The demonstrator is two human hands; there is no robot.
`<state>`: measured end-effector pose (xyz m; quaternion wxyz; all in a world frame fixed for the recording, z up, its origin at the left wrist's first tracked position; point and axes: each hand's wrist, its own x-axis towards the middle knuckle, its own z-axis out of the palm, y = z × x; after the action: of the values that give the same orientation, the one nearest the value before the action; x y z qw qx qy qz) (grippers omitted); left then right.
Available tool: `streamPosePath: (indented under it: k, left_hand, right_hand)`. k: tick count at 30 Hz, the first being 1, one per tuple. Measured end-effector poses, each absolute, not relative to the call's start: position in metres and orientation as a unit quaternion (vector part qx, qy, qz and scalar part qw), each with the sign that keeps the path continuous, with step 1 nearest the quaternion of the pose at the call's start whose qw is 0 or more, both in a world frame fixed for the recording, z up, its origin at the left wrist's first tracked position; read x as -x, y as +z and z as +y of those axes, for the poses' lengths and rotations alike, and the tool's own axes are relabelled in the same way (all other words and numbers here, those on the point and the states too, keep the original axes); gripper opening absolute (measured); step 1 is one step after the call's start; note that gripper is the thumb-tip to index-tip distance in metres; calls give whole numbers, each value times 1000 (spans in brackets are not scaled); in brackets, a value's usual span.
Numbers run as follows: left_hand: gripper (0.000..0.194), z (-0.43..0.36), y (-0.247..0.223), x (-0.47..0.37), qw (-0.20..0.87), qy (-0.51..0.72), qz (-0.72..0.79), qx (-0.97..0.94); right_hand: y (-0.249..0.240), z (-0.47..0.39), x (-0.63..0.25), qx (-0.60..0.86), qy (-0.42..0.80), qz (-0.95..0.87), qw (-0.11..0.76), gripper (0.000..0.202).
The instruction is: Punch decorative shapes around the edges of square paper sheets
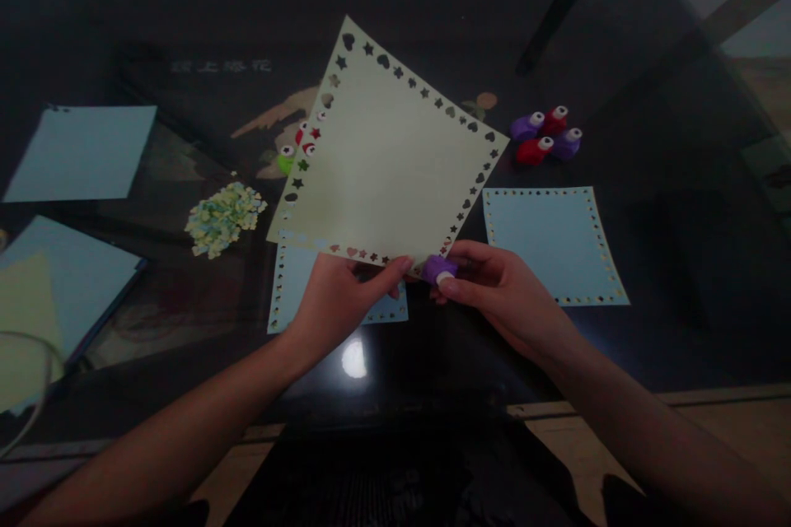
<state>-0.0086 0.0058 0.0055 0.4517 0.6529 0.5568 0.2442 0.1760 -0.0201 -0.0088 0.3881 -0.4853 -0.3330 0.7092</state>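
Note:
A pale yellow-green sheet of paper (395,156), its borders lined with punched hearts, stars and flowers, is held tilted above the table. My left hand (346,288) pinches its near edge between thumb and fingers. Closed around a small purple craft punch (440,269), my right hand (500,280) is at the sheet's near corner, where the punch meets the paper. Partly covered by the sheet and my left hand lies a blue sheet with punched edges (287,288). Behind the held sheet's left edge, a green punch (286,160) and red ones show in part.
Right of my hands lies another punched blue sheet (549,243); beyond it stand several red and purple punches (547,136). A heap of paper cut-outs (226,218) lies left. Farther left are a blue sheet (83,152), a stack of coloured paper (86,284) and a white cable (48,379).

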Motion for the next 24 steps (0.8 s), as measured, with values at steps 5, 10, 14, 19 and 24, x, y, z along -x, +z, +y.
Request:
streamPosePath:
  k: [5, 10, 14, 19, 24]
  left_hand:
    - [33, 6, 6, 8, 450, 245, 556, -655]
    - [34, 7, 6, 8, 445, 242, 558, -658]
    - [32, 7, 7, 7, 450, 247, 552, -657]
    - [33, 6, 8, 7, 451, 247, 550, -658]
    - [31, 5, 9, 6, 443, 245, 554, -661]
  right_hand:
    - [-9, -21, -176, 500, 701, -330, 386, 29]
    - [-9, -21, -176, 490, 707, -333, 386, 26]
    - [-9, -21, -176, 489, 709, -335, 382, 23]
    - [-9, -20, -176, 491, 704, -341, 383, 23]
    - [-9, -20, -176, 494, 699, -347, 384, 24]
